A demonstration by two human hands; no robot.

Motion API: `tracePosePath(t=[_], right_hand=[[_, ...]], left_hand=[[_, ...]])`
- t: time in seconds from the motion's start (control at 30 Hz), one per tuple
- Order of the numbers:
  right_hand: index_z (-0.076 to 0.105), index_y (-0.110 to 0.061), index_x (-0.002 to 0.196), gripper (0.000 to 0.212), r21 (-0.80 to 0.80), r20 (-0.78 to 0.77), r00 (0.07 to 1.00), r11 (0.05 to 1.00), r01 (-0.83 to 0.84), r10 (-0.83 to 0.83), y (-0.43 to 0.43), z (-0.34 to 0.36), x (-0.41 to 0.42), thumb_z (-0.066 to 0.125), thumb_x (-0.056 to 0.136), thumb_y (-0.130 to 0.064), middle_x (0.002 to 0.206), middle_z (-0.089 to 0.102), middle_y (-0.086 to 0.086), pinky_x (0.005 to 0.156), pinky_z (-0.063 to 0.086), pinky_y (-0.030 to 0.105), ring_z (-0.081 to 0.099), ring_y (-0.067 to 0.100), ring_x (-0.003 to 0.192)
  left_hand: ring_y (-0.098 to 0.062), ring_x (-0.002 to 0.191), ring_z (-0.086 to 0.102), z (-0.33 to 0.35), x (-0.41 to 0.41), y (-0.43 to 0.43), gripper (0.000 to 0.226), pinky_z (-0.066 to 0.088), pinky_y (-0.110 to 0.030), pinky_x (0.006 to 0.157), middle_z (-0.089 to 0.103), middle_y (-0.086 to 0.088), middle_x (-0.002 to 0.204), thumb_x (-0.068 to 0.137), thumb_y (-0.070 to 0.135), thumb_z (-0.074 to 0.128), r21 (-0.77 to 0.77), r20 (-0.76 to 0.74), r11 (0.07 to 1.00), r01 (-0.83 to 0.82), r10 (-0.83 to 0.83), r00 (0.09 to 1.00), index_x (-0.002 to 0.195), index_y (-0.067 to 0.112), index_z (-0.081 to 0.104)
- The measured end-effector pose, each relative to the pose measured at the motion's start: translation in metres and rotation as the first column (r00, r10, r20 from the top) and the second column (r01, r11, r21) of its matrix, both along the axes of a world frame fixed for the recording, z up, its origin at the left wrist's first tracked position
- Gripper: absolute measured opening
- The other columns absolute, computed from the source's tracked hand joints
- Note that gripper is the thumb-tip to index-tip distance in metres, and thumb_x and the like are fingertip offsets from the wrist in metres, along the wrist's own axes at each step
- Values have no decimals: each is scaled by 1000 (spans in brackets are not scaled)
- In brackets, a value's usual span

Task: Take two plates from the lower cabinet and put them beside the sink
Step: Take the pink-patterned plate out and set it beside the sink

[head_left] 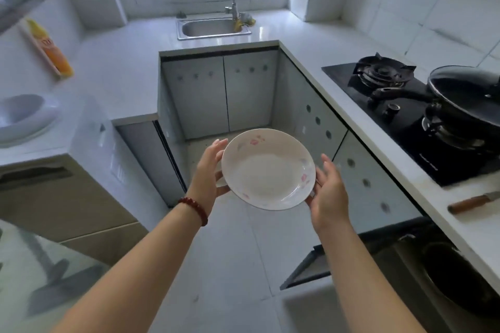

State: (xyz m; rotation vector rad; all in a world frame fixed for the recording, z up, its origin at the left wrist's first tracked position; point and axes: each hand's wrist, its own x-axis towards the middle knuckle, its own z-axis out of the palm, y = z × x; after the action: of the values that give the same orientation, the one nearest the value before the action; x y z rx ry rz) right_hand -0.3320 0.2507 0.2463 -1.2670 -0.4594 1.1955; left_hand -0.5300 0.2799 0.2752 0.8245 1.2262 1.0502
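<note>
Item: 1 round white ceramic plate with pink flower print (268,169), held in mid-air over the floor, left hand (208,170) and right hand (328,194) clasping opposite rims. A second plate beneath: cannot tell. Stainless steel sink (213,28) well apart, ahead; counter beside it holds 0 plates. Carrying and placement remain.

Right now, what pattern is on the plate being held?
White plate with small pink flowers on the rim, head view.

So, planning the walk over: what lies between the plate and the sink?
In the head view, only bare floor, then closed cabinet doors under the sink; plate.
</note>
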Motion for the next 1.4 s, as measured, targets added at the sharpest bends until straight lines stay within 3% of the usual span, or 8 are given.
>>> tracePosePath(t=[0.27, 0.4, 0.5, 0.7, 0.87, 1.03, 1.27, 1.4], right_hand=[[52, -43, 112, 25, -11, -11, 991, 991, -137, 137, 105, 9, -83, 39, 93, -33, 122, 59, -4, 81, 49, 35, 56, 18, 113], [54, -43, 109, 25, -1, 6, 984, 984, -180, 180, 167, 7, -101, 41, 90, -33, 114, 62, -7, 76, 50, 33, 59, 15, 108], [55, -41, 107, 23, 4, 15, 980, 981, -196, 196, 225, 6, -108, 42, 90, -32, 112, 62, -6, 73, 50, 31, 60, 16, 106], [57, -39, 103, 22, 30, 2, 969, 969, -246, 246, 356, 18, -114, 43, 90, -29, 106, 65, -5, 75, 50, 31, 62, 16, 103], [56, -38, 106, 23, 46, 60, 947, 947, -319, 316, 456, 23, -116, 42, 90, -29, 108, 65, -5, 83, 50, 34, 60, 17, 106], [57, -41, 102, 22, 34, 71, 931, 932, -361, 358, 546, 22, -133, 43, 88, -30, 117, 63, -2, 99, 43, 42, 57, 20, 113], [55, -38, 107, 23, 31, 54, 927, 927, -374, 372, 700, 15, -184, 42, 90, -31, 112, 64, -5, 77, 51, 35, 61, 19, 107], [52, -36, 116, 34, 16, 61, 923, 924, -381, 379, 790, 21, -227, 46, 83, -36, 115, 63, -3, 90, 49, 42, 58, 20, 109]], left_hand=[[-19, 103, 61, 9, -84, 77, 75, 49, -38, 74, 65, 13, 110, 50, 67, 55, -10, 55, 991, -134, 134, 989, 118, 35, 56], [-15, 99, 61, 10, -100, 131, 50, 48, -37, 75, 67, 13, 108, 55, 64, 53, 0, 39, 983, -181, 181, 983, 96, 38, 65], [-15, 94, 61, 12, -105, 182, 32, 47, -36, 72, 72, 19, 89, 63, 62, 49, 21, 16, 982, -189, 189, 982, 78, 43, 70], [-14, 90, 60, 20, -105, 302, 34, 47, -33, 69, 70, 24, 72, 71, 61, 38, 50, -18, 971, -235, 236, 972, 65, 50, 69], [-13, 89, 60, 24, -106, 392, 33, 49, -34, 71, 71, 24, 73, 78, 57, 38, 85, -27, 958, -273, 277, 961, 68, 50, 69], [-16, 101, 58, 18, -124, 477, 50, 46, -34, 69, 67, 14, 99, 71, 58, 44, 54, 3, 928, -368, 368, 930, 112, 35, 59], [-13, 95, 59, 13, -171, 621, 29, 45, -33, 70, 68, 19, 86, 70, 57, 46, 55, 23, 915, -400, 400, 916, 84, 39, 64], [-12, 89, 56, 19, -210, 710, 26, 43, -28, 64, 67, 24, 76, 88, 49, 37, 100, 5, 911, -399, 401, 916, 83, 39, 61]])
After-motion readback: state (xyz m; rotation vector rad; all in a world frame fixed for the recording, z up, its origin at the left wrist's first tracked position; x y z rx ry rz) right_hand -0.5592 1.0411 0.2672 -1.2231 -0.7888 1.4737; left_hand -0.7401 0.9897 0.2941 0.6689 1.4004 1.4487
